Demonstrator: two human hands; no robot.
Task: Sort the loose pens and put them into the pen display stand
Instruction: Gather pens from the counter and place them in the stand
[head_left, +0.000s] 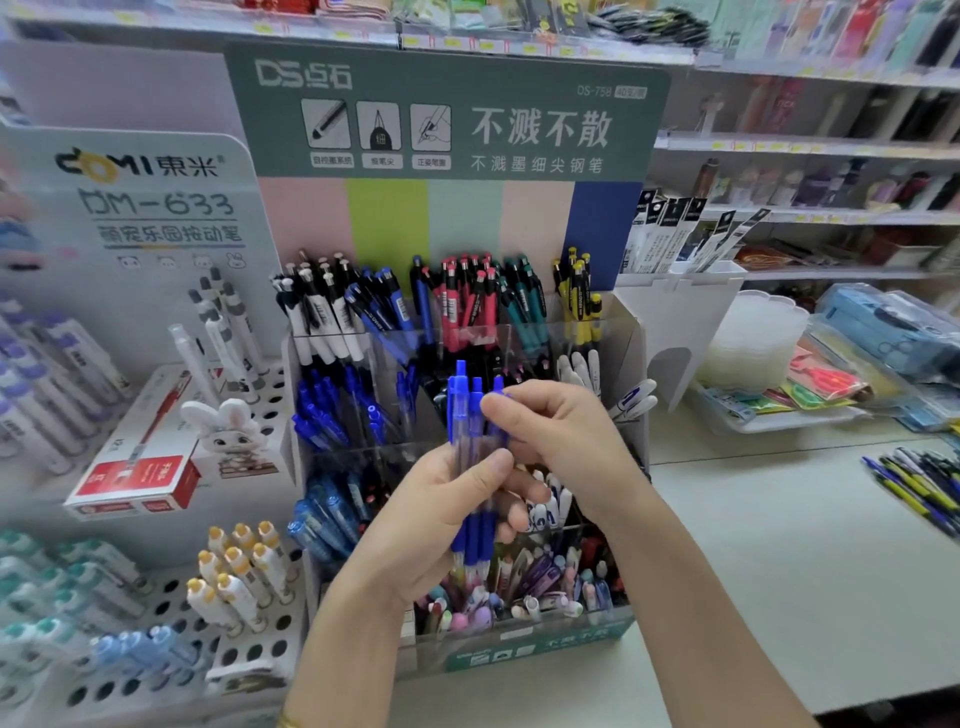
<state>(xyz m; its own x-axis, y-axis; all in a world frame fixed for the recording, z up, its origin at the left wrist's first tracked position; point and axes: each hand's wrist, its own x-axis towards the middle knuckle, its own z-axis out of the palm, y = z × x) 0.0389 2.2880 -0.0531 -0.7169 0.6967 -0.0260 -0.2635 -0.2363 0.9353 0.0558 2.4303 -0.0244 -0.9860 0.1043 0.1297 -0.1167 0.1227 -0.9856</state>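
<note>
Sorting: blue pens (461, 400) gathered in front of the pen stand (524, 647).
Left hand (441, 519) grips the bunch upright; right hand (566, 441) pinches one pen's top. Next, likely, they go tips down into the slot with matching blues.

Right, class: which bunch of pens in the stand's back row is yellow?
The yellow pens at the far right end of the back row of the pen display stand; the other bunches are teal, red, blue and white.
</note>
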